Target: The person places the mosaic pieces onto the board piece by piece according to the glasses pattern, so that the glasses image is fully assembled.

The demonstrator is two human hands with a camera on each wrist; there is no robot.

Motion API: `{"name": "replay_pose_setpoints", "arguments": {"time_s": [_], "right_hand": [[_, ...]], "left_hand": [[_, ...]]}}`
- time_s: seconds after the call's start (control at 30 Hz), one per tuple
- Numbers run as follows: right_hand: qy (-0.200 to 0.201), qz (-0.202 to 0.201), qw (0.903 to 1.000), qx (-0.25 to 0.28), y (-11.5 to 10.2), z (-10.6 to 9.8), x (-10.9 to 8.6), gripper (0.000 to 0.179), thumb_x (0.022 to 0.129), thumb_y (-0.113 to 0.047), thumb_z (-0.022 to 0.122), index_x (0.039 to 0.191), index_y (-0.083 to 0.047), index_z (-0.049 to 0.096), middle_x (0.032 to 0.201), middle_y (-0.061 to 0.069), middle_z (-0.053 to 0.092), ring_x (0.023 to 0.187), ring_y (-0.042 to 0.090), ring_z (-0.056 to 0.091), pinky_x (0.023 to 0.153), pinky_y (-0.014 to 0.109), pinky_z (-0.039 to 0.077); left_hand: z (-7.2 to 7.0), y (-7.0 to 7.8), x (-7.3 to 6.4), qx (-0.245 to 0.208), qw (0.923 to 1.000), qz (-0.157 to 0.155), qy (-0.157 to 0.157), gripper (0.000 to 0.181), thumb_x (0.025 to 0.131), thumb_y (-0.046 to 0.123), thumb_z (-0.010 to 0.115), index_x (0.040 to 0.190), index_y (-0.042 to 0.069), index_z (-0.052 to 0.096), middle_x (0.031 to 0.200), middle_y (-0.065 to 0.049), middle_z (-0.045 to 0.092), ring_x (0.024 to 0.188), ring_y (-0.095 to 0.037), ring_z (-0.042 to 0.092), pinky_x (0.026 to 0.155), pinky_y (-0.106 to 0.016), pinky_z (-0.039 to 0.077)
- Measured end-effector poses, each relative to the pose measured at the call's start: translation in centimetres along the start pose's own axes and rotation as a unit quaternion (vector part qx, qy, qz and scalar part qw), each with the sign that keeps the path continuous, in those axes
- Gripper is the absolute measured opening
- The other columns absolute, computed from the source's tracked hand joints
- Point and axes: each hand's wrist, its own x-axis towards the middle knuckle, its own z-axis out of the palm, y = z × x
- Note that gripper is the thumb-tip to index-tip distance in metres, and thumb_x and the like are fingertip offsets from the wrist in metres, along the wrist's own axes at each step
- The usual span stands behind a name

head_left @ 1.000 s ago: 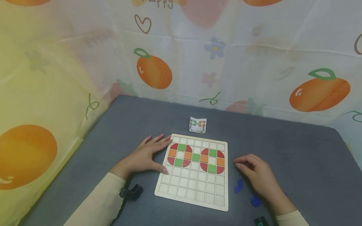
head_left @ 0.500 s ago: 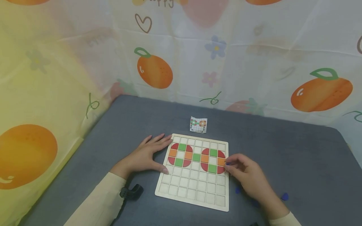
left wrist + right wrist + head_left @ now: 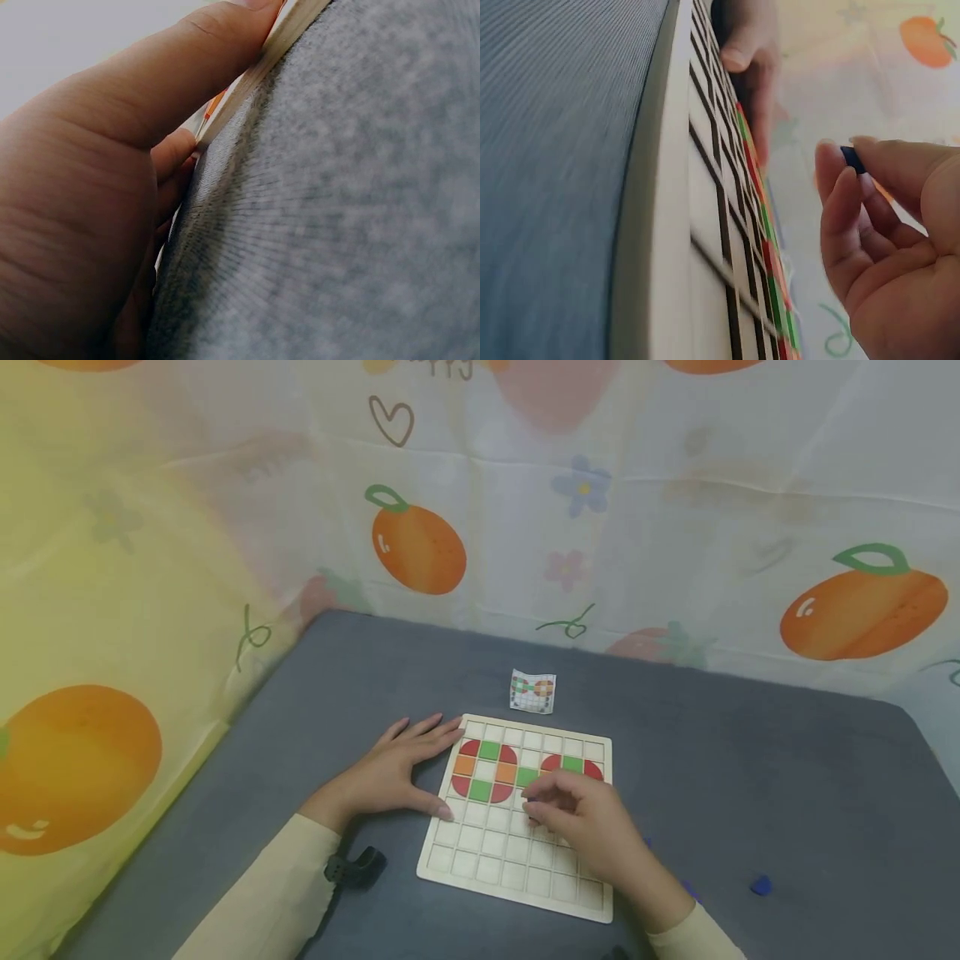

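A square wooden grid board (image 3: 517, 889) lies on the table, with red, green and orange tiles set into two ring shapes joined by a green tile (image 3: 527, 777). At its left edge my left hand (image 3: 393, 777) rests with fingers spread, the thumb on the frame and the fingertips at the upper corner. My right hand (image 3: 588, 822) is above the board's right half and hides part of the right ring. Between its thumb and fingers it pinches a small dark blue piece (image 3: 853, 160), seen best in the right wrist view; its full outline is covered.
Behind the board lies a small printed pattern card (image 3: 533, 692). Loose blue pieces lie to the right, one of them a blue piece (image 3: 761, 885) beyond the right forearm. A grey cloth (image 3: 750, 760) covers the table, and a fruit-print curtain (image 3: 510, 527) hangs behind.
My right hand has moved left from beside the board to over it, carrying the blue piece. The left hand stays at the board's edge. The head view has shifted slightly.
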Motion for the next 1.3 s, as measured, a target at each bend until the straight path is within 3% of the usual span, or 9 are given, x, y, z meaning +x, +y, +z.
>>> {"name": "replay_pose_setpoints", "arguments": {"time_s": [0.1, 0.37, 0.5, 0.63, 0.87, 1.07, 1.3], "right_hand": [[-0.016, 0.008, 0.9998, -0.001, -0.5, 0.8, 0.8, 0.012, 0.099, -0.006, 0.082, 0.110, -0.006, 0.078, 0.092, 0.000, 0.075, 0.080, 0.022, 0.075, 0.073, 0.031, 0.061], [-0.065, -0.031, 0.9915, -0.108, -1.1, 3.0, 3.2, 0.016, 0.099, -0.004, 0.078, 0.112, -0.014, 0.082, 0.105, -0.011, 0.074, 0.098, 0.011, 0.069, 0.092, 0.038, 0.058], [-0.098, -0.028, 0.9871, -0.123, -0.9, 4.0, 4.2, 0.010, 0.099, -0.009, 0.079, 0.106, -0.016, 0.080, 0.095, -0.013, 0.072, 0.090, 0.009, 0.068, 0.085, 0.036, 0.058], [-0.116, -0.064, 0.9787, -0.157, -0.8, 4.7, 4.9, 0.010, 0.101, -0.009, 0.078, 0.102, -0.017, 0.084, 0.095, -0.014, 0.073, 0.093, 0.009, 0.068, 0.088, 0.038, 0.058], [-0.116, -0.075, 0.9738, -0.181, -0.9, 5.6, 5.4, 0.009, 0.104, -0.010, 0.075, 0.105, -0.014, 0.082, 0.101, -0.008, 0.074, 0.099, 0.012, 0.068, 0.092, 0.040, 0.058], [-0.093, -0.071, 0.9721, -0.203, -0.8, 6.0, 5.1, 0.011, 0.102, -0.010, 0.077, 0.112, -0.012, 0.082, 0.107, -0.005, 0.064, 0.097, 0.014, 0.062, 0.088, 0.037, 0.056], [-0.081, -0.070, 0.9619, -0.252, -0.6, 5.8, 4.3, 0.015, 0.098, -0.016, 0.083, 0.113, -0.010, 0.081, 0.099, -0.006, 0.060, 0.087, 0.012, 0.057, 0.080, 0.034, 0.055]], "left_hand": [[0.0, 0.0, 0.0, -0.003, 1.0000, 0.001, 0.001, 0.122, 0.075, 0.082, 0.083, 0.173, 0.028, 0.033, 0.177, 0.015, 0.022, 0.165, -0.018, 0.010, 0.128, -0.059, -0.001], [-0.1, 0.1, -0.1, -0.005, 1.0000, 0.003, 0.001, 0.122, 0.076, 0.079, 0.085, 0.173, 0.028, 0.034, 0.177, 0.014, 0.023, 0.165, -0.018, 0.011, 0.128, -0.058, -0.002], [-0.1, 0.1, -0.1, 0.000, 1.0000, 0.005, 0.002, 0.121, 0.076, 0.079, 0.085, 0.173, 0.027, 0.035, 0.177, 0.013, 0.024, 0.165, -0.020, 0.012, 0.128, -0.059, -0.002], [-0.2, 0.0, -0.1, -0.005, 1.0000, 0.006, 0.001, 0.116, 0.079, 0.075, 0.086, 0.172, 0.026, 0.037, 0.176, 0.014, 0.025, 0.165, -0.019, 0.013, 0.129, -0.057, -0.003], [-0.4, -0.1, 0.0, -0.014, 0.9999, 0.006, -0.003, 0.114, 0.080, 0.072, 0.087, 0.172, 0.025, 0.038, 0.175, 0.018, 0.025, 0.164, -0.016, 0.013, 0.129, -0.055, -0.004], [-0.4, 0.1, 0.0, -0.020, 0.9998, 0.008, -0.001, 0.113, 0.080, 0.073, 0.086, 0.171, 0.025, 0.039, 0.175, 0.016, 0.027, 0.164, -0.017, 0.014, 0.129, -0.056, -0.004], [-0.4, 0.2, -0.1, -0.021, 0.9998, 0.002, 0.000, 0.113, 0.079, 0.072, 0.087, 0.171, 0.025, 0.040, 0.175, 0.014, 0.029, 0.165, -0.019, 0.014, 0.129, -0.058, -0.003]]}}
